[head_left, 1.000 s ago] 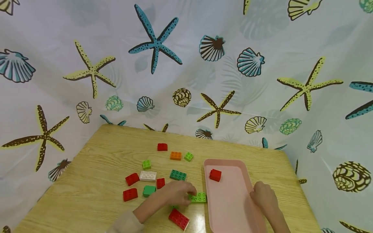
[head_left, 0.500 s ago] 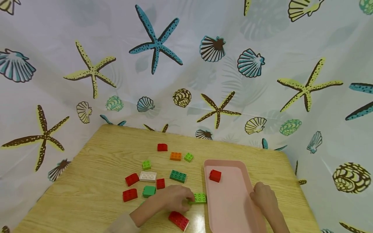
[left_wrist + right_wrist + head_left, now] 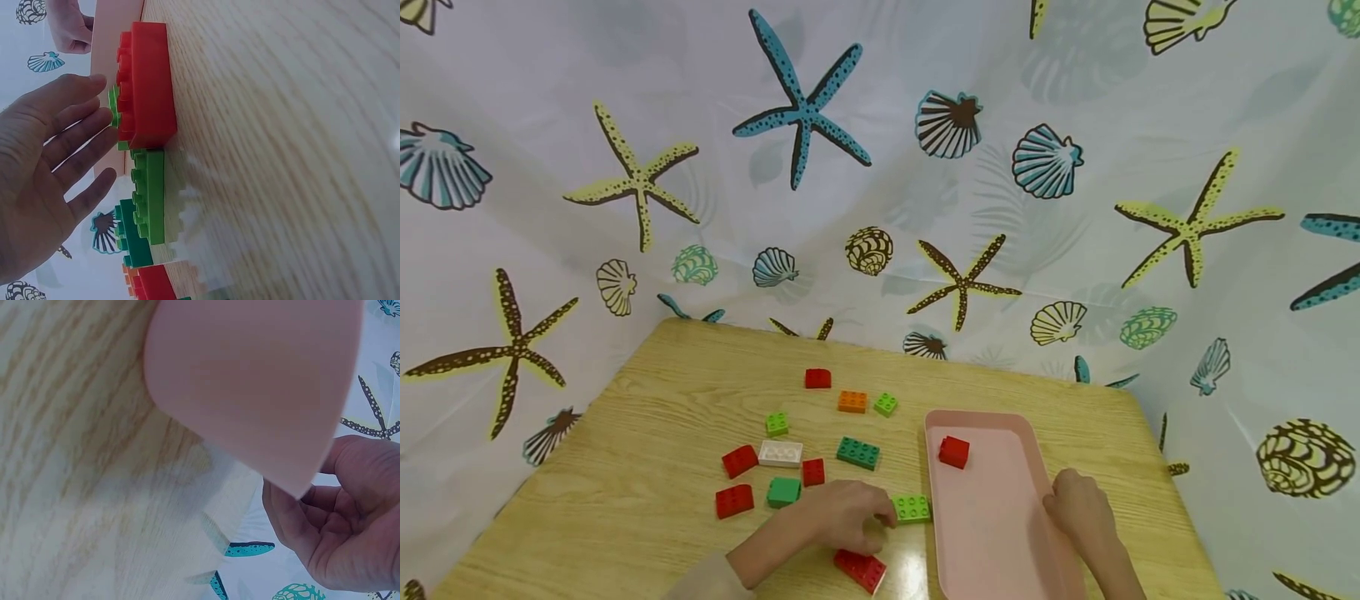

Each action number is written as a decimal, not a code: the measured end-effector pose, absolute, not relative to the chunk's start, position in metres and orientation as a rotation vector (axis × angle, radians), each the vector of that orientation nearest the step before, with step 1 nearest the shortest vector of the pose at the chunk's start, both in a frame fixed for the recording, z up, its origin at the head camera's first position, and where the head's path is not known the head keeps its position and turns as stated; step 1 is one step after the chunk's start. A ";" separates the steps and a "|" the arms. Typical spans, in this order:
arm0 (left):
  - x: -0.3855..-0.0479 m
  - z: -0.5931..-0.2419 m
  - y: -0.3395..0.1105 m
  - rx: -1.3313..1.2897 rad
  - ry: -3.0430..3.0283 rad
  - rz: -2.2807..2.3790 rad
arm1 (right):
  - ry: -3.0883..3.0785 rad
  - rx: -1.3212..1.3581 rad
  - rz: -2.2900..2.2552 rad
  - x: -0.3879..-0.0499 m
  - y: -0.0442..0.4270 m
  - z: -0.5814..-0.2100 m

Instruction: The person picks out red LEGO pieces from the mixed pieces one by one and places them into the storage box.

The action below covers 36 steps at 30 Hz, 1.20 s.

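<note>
My left hand hovers over the table among the building bricks, its fingers slightly bent and apart, with nothing between them. Just below it lies a red brick, which stands large beside the fingertips in the left wrist view. To the hand's right, against the tray, is a light green brick. Another light green brick shows in the left wrist view; the hand covers it in the head view. My right hand grips the right rim of a pink tray, pinching it between thumb and fingers.
One red brick sits in the tray's far left corner. Left of the tray are scattered bricks: a dark green one, a white one, an orange one and several others. A patterned curtain surrounds the table.
My left hand has drawn slightly left, away from the light green brick by the tray, and now covers part of the nearby red brick. The right hand and the tray have stayed put.
</note>
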<state>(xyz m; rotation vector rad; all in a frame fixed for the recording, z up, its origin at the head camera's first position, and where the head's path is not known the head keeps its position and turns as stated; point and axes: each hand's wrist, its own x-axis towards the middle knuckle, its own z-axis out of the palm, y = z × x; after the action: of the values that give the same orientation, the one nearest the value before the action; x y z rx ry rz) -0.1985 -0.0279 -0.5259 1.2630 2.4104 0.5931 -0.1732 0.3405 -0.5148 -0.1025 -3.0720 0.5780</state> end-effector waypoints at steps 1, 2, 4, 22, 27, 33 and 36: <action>-0.198 -0.525 -0.028 1.267 2.406 0.591 | -3.070 -0.102 0.577 -0.173 0.341 -0.515; -0.197 -0.525 -0.029 1.273 2.401 0.586 | -3.072 -0.107 0.578 -0.173 0.341 -0.516; -0.196 -0.524 -0.029 1.277 2.385 0.586 | -3.070 -0.114 0.577 -0.173 0.341 -0.516; -0.194 -0.524 -0.031 1.242 2.277 0.528 | -3.077 -0.137 0.577 -0.173 0.341 -0.517; -0.193 -0.525 -0.033 1.283 2.255 0.519 | -3.077 -0.143 0.578 -0.174 0.341 -0.519; -0.192 -0.525 -0.036 1.408 2.269 0.445 | -3.061 -0.124 0.574 -0.173 0.341 -0.518; -0.192 -0.524 -0.036 1.428 2.281 0.380 | -3.060 -0.122 0.572 -0.174 0.342 -0.519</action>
<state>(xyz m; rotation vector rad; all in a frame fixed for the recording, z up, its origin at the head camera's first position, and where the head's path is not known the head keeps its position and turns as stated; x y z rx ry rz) -0.1919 -0.0363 -0.5240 1.4281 2.2815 0.3803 -0.1737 0.3416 -0.5191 -0.1217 -3.0600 0.5722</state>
